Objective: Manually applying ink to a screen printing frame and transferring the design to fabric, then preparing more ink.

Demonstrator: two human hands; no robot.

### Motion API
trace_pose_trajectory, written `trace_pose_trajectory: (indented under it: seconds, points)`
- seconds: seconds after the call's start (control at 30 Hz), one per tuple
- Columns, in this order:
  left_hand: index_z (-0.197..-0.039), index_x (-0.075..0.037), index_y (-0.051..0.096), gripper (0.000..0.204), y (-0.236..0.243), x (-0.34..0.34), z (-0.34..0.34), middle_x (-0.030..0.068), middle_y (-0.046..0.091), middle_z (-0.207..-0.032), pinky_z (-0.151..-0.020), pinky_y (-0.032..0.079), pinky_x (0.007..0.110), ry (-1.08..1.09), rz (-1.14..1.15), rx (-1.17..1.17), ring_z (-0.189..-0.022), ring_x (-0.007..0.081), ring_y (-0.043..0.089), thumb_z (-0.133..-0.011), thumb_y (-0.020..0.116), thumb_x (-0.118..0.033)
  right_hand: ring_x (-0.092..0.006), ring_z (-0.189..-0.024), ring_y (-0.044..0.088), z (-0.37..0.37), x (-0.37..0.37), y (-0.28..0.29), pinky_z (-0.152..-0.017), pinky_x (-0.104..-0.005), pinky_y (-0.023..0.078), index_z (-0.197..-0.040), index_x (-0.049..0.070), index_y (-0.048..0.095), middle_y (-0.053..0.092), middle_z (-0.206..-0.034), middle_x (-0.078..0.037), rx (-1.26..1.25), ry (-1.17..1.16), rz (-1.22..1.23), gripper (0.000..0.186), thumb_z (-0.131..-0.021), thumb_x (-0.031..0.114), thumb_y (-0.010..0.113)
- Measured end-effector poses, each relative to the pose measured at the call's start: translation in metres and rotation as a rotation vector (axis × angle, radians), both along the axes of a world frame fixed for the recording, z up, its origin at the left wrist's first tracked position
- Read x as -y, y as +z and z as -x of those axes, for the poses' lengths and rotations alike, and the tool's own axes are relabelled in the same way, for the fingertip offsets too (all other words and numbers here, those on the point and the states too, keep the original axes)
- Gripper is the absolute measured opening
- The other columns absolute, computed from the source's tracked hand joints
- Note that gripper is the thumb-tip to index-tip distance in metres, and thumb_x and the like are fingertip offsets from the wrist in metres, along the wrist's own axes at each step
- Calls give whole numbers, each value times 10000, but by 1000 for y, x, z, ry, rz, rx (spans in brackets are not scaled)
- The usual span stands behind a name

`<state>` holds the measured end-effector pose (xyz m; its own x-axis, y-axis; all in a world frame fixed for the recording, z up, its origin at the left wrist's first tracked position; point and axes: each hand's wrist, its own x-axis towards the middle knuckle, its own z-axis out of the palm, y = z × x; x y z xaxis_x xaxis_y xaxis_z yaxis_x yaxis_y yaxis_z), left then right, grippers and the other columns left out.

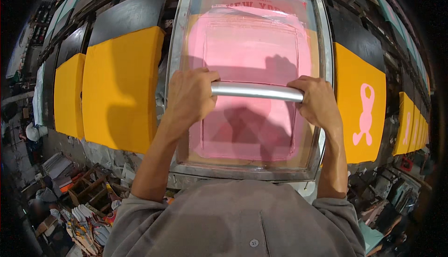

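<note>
Silver tube-shaped metal bar (256,91) lies just off centre toward one o'clock; the left hand (191,91) has its fingers clamped round the nine-o'clock end, the right hand (318,100) round the three-o'clock end. Harder pressure from either wrist could skew the bar and streak the glossy pink layer (252,135) beneath. An open, compartmented wooden box (88,184) sits at eight o'clock, a plain yellow rectangular panel (121,79) between nine and ten. The grey metal rectangular frame (178,38) encloses the layer; its rim may stop the bar. At three o'clock, another yellow panel (349,98) bears a pink figure (365,117).
</note>
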<state>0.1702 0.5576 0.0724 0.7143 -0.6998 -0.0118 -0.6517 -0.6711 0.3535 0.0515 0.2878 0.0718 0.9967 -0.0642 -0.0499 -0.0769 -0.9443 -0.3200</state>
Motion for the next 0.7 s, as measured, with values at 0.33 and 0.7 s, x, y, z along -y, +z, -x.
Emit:
trace_pose_trajectory:
  seconds: [0.33,0.7]
  points:
    - [-928,-57,708,280,-16,-41,89,108,678,-860,-743,434,424,6,52,17,-822,321,645,-648,708,-70,-353,-867,675,86,-43,-3,-763,-420,553,-972,50,732,704,-935,-123,-2,15,-63,386,-595,-30,719]
    - [-933,-95,707,309,-13,-66,151,63,684,-892,-787,398,404,28,47,1,-836,275,645,-629,718,-42,-319,-924,666,149,-75,1,-852,-405,522,-978,67,730,710,-975,-92,-81,-25,-58,472,-531,-80,690]
